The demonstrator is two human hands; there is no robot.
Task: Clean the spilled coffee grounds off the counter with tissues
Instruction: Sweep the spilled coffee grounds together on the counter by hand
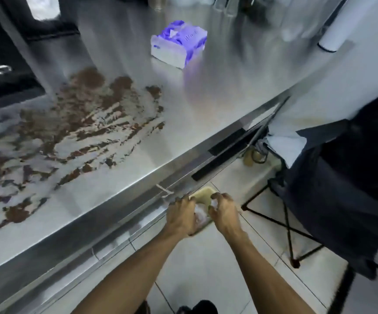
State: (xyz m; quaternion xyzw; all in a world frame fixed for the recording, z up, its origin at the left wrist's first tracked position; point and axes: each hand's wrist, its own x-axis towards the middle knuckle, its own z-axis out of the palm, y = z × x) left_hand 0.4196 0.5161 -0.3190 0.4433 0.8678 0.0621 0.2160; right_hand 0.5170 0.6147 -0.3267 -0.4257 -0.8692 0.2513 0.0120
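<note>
**Both hands on a crumpled tissue below the counter's front edge**

The left hand (181, 216) and right hand (224, 214) are held close together just off the front edge of the steel counter (206, 105), over the tiled floor (206, 268). Both have their fingers curled round a crumpled white tissue (200, 214), which is bunched between them. A pale yellowish thing shows beneath the hands; what it is cannot be told.

The coffee grounds (88, 114) lie on the left part of the counter, smeared in brown streaks from the back towards the front edge. A purple and white tissue pack (179, 45) sits towards the back edge, well apart from the grounds; its top is too blurred to tell whether a sheet sticks out.

Beyond the counter's right end a dark bin bag (342, 177) hangs open on a black folding stand (285, 214). White paper (285, 146) lies at its near rim.
</note>
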